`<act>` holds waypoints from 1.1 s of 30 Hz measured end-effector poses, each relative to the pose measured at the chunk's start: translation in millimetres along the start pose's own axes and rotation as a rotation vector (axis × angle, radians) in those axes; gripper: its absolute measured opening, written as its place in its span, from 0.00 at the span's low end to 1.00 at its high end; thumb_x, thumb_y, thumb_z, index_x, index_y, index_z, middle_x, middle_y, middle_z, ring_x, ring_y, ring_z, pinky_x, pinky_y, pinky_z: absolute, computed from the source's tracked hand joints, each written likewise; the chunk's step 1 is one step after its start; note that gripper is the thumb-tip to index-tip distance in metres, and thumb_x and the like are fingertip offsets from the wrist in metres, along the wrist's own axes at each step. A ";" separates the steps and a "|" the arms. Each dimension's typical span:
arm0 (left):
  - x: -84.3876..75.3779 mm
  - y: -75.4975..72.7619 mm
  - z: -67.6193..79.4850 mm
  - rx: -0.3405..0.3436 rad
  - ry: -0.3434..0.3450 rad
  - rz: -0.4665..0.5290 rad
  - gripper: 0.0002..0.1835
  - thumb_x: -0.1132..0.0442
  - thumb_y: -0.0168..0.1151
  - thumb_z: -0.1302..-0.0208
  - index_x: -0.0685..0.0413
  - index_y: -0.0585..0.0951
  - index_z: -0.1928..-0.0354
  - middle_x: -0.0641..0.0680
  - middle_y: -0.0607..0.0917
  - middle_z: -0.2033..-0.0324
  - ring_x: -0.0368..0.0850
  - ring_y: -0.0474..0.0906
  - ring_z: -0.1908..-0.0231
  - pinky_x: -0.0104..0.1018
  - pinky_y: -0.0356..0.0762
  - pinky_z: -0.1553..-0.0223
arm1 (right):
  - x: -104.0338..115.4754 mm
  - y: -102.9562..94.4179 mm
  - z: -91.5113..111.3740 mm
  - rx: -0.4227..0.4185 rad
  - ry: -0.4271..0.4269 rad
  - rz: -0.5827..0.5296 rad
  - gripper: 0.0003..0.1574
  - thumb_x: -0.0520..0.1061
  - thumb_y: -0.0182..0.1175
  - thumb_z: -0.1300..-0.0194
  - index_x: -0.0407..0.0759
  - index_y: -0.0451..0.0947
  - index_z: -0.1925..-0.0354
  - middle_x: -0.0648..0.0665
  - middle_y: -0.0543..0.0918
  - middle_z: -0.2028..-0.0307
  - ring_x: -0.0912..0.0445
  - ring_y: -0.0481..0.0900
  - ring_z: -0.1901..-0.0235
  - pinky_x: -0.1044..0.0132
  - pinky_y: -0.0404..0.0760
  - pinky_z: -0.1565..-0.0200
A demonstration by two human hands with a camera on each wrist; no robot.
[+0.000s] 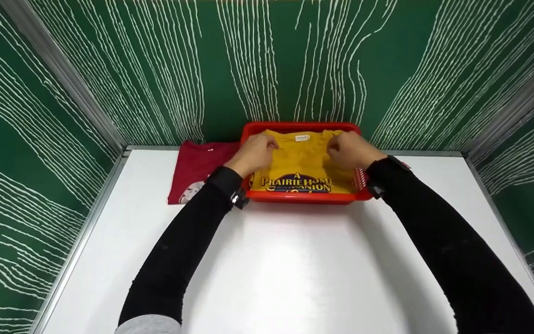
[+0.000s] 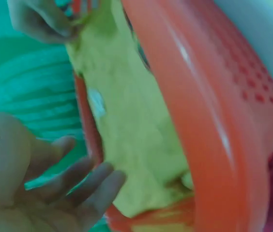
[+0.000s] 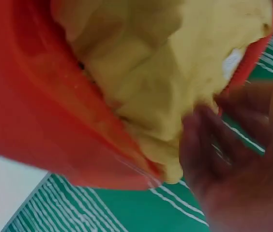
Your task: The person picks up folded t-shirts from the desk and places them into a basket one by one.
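A folded yellow T-shirt point(image 1: 301, 160) with a white neck label and dark printed lettering lies in a red plastic basket point(image 1: 304, 197). My left hand point(image 1: 255, 152) is over the shirt's left shoulder; in the left wrist view the left hand point(image 2: 54, 183) has loosely spread fingers and nothing between them. At the opposite shoulder is my right hand point(image 1: 352, 149), its thumb and fingertips together on the shirt's edge. The right wrist view shows this right hand point(image 3: 238, 145) blurred, its fingertips against the yellow cloth point(image 3: 160, 87).
A folded dark red T-shirt point(image 1: 197, 169) with a pale print lies left of the basket, against its side. Both are on a white table point(image 1: 290, 260). Green panels point(image 1: 285, 60) with white wavy lines rise behind and at both sides, close to the basket's far rim.
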State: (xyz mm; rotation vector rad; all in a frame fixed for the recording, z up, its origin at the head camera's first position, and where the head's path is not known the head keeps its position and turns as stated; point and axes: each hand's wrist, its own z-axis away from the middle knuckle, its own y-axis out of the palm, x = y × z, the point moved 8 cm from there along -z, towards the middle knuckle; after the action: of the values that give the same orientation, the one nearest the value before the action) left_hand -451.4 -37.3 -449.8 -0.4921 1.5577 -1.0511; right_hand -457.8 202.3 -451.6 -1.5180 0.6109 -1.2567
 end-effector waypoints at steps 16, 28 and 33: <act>-24.5 49.0 71.1 0.150 0.237 -0.128 0.30 0.42 0.57 0.15 0.48 0.78 0.79 0.46 0.69 0.82 0.47 0.72 0.74 0.39 0.71 0.64 | 15.5 43.4 74.7 0.214 -0.077 -0.002 0.30 0.58 0.56 0.13 0.46 0.82 0.73 0.54 0.68 0.81 0.54 0.71 0.75 0.59 0.72 0.63; -24.9 55.1 87.4 0.158 0.263 -0.160 0.26 0.39 0.54 0.14 0.50 0.90 0.58 0.48 0.83 0.72 0.48 0.82 0.64 0.41 0.82 0.54 | 36.5 41.9 86.8 0.047 -0.102 -0.014 0.22 0.54 0.60 0.15 0.41 0.89 0.62 0.49 0.76 0.76 0.50 0.78 0.67 0.52 0.79 0.56; -18.4 26.5 99.3 -0.050 0.251 -0.093 0.19 0.47 0.59 0.15 0.50 0.91 0.41 0.52 0.93 0.47 0.51 0.86 0.43 0.48 0.83 0.33 | 51.3 12.2 110.7 -0.142 -0.175 -0.147 0.13 0.47 0.66 0.20 0.42 0.93 0.60 0.48 0.87 0.71 0.54 0.80 0.67 0.59 0.82 0.59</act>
State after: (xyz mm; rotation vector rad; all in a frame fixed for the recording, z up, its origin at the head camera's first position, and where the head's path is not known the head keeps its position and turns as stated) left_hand -347.6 -44.7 -457.8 -0.4847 1.7993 -1.1824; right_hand -336.5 196.5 -434.2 -1.7971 0.4892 -1.1938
